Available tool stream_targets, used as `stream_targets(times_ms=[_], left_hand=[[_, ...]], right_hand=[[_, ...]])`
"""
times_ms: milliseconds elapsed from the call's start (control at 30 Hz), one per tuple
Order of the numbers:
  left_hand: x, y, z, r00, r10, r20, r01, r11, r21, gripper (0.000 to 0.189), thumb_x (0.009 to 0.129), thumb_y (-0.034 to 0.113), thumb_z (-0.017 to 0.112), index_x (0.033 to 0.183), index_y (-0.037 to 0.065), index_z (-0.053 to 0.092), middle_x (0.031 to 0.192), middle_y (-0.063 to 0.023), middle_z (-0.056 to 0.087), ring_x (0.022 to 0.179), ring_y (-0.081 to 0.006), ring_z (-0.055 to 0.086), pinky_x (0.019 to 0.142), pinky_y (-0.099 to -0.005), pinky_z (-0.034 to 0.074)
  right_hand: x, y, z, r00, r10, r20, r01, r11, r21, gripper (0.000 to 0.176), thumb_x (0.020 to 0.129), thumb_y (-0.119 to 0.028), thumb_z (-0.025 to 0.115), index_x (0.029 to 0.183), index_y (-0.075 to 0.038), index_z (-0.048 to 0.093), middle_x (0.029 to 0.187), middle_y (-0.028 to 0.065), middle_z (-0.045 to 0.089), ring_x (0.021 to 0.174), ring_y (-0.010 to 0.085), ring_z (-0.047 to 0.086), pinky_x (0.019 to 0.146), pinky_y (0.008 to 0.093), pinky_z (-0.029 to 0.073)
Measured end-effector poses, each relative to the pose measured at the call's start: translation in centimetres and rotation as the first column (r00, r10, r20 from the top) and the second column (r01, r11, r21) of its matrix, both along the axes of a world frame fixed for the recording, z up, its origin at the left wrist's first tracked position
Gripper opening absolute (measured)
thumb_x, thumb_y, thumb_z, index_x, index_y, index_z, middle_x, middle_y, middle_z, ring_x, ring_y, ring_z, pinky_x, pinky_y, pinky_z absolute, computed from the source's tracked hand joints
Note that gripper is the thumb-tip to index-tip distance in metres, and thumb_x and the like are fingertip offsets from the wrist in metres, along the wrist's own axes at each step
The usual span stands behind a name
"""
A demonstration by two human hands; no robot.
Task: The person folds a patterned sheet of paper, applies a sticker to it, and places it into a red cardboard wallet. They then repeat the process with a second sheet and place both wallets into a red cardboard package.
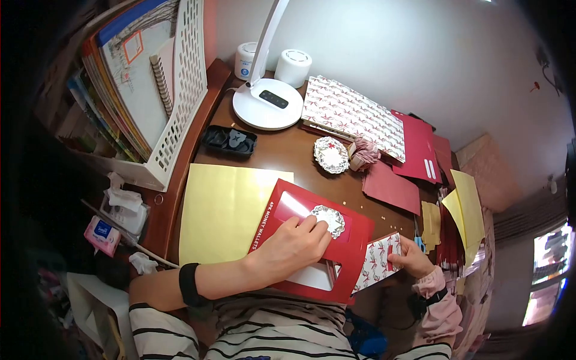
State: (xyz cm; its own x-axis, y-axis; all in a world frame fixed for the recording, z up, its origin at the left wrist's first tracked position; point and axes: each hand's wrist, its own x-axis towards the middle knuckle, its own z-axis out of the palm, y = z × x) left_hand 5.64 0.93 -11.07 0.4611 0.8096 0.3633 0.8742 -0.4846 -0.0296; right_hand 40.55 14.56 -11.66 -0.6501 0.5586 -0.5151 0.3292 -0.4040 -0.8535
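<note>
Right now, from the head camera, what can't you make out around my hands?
Head view, all of it:
- Red packet: its middle lies hidden under the left hand.
- Round lace disc: the fingertips cover its near edge, so I cannot tell whether it is pinched or just pressed.
- Patterned card: the right hand holding it covers its right edge.
- Black tray: its contents are too small and dark.

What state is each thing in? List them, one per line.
Left hand: open, fingertips on doily.
Right hand: gripping card.
Red pack: flat, overlapping gold sheet.
Second doily: flat on desk, untouched.
Tray: open, holds small piece.
</note>
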Motion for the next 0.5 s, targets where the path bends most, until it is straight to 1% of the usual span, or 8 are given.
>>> stream_targets(times_ms=[67,167,333,400,500], left_hand=[[0.0,0.0,-0.1,1.000,0.014,-0.007,-0.014,1.000,-0.002,0.016,0.079,0.013,0.062,0.092,0.004,0.060,0.092,-0.0058,0.057,0.087,-0.0181,0.059,0.069,-0.0285,0.047],[-0.1,0.1,0.0,1.000,0.016,0.000,-0.016,1.000,0.001,0.015,0.079,0.013,0.062,0.091,0.004,0.060,0.092,-0.0057,0.057,0.087,-0.0182,0.059,0.069,-0.0284,0.047],[-0.1,0.2,0.1,1.000,0.026,0.011,-0.026,1.000,0.007,0.015,0.079,0.014,0.062,0.091,0.005,0.060,0.092,-0.0056,0.057,0.087,-0.0182,0.059,0.068,-0.0282,0.047],[-0.1,0.2,0.0,0.999,0.033,0.015,-0.034,0.999,0.011,0.014,0.079,0.014,0.062,0.090,0.005,0.060,0.091,-0.0056,0.057,0.087,-0.0182,0.059,0.068,-0.0282,0.047],[0.1,0.2,-0.1,0.999,0.044,0.025,-0.044,0.999,0.009,0.015,0.079,0.014,0.062,0.090,0.005,0.060,0.091,-0.0056,0.057,0.086,-0.0184,0.059,0.067,-0.0278,0.047]], right_hand=[[0.0,-0.2,-0.1,1.000,-0.004,0.006,0.003,0.999,0.037,0.046,0.093,-0.007,0.071,0.133,0.000,0.050,0.120,0.0076,0.068,0.105,0.0130,0.067,0.094,0.0307,0.055],[-0.5,-0.9,0.5,0.999,-0.039,0.013,0.039,0.999,0.009,0.047,0.093,-0.009,0.071,0.133,0.001,0.049,0.120,0.0084,0.068,0.106,0.0137,0.068,0.094,0.0310,0.055],[0.1,-2.5,0.1,0.996,-0.089,-0.010,0.089,0.995,0.038,0.052,0.093,-0.012,0.073,0.135,0.001,0.047,0.122,0.0092,0.067,0.107,0.0150,0.067,0.094,0.0314,0.055],[0.4,-3.5,-0.4,0.983,-0.179,-0.029,0.180,0.983,0.033,0.051,0.093,-0.011,0.072,0.136,0.002,0.047,0.123,0.0097,0.067,0.107,0.0151,0.067,0.094,0.0315,0.055],[-0.2,-5.0,-0.2,0.972,-0.234,-0.011,0.235,0.972,0.021,0.046,0.095,-0.006,0.067,0.135,0.002,0.047,0.124,0.0110,0.066,0.107,0.0155,0.067,0.093,0.0318,0.056]])
